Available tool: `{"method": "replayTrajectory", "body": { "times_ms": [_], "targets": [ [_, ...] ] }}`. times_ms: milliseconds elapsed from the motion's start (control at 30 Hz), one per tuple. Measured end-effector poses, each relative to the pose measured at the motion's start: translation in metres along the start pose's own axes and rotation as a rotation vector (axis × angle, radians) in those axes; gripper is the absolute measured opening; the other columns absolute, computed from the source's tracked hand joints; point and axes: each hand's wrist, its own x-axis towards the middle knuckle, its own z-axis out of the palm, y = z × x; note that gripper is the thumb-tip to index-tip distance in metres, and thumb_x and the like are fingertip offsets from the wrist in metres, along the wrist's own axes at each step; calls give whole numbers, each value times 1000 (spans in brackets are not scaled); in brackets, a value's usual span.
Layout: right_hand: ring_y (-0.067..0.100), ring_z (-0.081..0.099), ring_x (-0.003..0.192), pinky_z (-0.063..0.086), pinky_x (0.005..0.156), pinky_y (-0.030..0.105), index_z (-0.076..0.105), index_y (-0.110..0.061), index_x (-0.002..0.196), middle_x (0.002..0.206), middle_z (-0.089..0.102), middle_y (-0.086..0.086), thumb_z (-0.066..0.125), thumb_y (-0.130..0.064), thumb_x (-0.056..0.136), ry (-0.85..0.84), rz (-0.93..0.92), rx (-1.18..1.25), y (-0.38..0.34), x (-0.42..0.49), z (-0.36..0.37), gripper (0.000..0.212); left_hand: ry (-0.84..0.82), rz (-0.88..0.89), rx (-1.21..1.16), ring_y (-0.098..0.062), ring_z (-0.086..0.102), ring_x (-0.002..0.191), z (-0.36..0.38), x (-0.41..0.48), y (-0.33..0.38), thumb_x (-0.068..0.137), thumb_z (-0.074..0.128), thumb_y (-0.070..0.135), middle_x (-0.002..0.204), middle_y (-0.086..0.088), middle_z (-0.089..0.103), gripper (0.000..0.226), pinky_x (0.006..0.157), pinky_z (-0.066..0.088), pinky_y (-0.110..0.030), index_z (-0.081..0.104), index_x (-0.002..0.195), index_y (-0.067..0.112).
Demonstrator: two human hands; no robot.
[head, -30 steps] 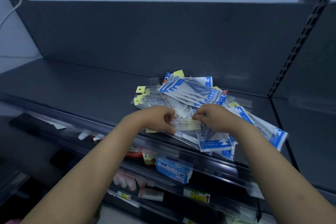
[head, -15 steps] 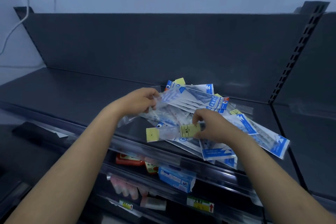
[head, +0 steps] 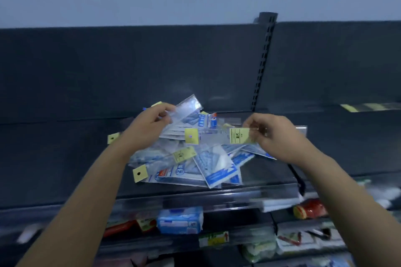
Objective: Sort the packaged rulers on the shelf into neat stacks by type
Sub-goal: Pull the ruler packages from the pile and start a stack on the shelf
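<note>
Pinching ruler packets (head: 217, 136) endwise above pile (head: 208, 169)

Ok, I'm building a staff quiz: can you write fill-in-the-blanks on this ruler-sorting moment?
The right hand pinches a clear ruler pack with ___ tags.
The left hand grips a tilted clear pack above the pile, which lies on a dark ___.
The pile's wide packs are printed white and ___.
Missing: yellow; shelf; blue.

Two hands (head: 149, 123) (head: 273, 134), two clear ruler packs (head: 188, 104) (head: 213, 136) aloft, one jumbled pile of blue-printed packs (head: 217, 165), one shelf (head: 65, 158)
</note>
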Motion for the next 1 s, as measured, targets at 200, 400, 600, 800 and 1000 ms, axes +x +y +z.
{"method": "replayTrajectory", "body": {
  "times_ms": [200, 400, 600, 800, 1000],
  "targets": [
    [14, 61, 76, 48, 67, 29, 62, -26, 83, 80, 66, -8, 56, -2, 83, 27, 170, -52, 47, -47, -53, 25, -100, 241, -25, -1, 42, 55, 69, 34, 54, 97, 49, 2, 60, 15, 48, 33, 55, 33, -11, 60, 99, 33],
    [11, 58, 69, 41, 58, 13, 63, -26, 83, 77, 65, -4, 57, -3, 84, 16, 231, -84, 110, -78, -91, 24, -170, 263, 57, 9, 51, 70, 147, 53, 101, 97, 50, 8, 82, 23, 53, 24, 72, 37, -16, 61, 115, 18],
    [18, 62, 73, 48, 66, 28, 64, -26, 79, 76, 67, -2, 58, -1, 82, 26, 226, -30, 198, -108, -134, 26, -186, 165, 138, -17, 46, 72, 236, 80, 137, 93, 53, 11, 74, 9, 50, 15, 71, 40, -31, 55, 93, 25],
    [17, 61, 76, 51, 71, 36, 64, -26, 80, 80, 66, -3, 58, -4, 84, -15, 188, 22, 274, -120, -169, 24, -153, 77, 221, -10, 53, 85, 310, 115, 174, 95, 55, 22, 80, 15, 58, 15, 105, 36, -43, 60, 94, 36],
    [16, 61, 78, 52, 72, 36, 63, -29, 79, 83, 66, -6, 59, -6, 85, -53, 168, 69, 325, -107, -187, 24, -161, 67, 265, -13, 59, 101, 358, 157, 198, 94, 61, 26, 98, 9, 66, 8, 111, 30, -41, 63, 100, 30]
  ]
}}
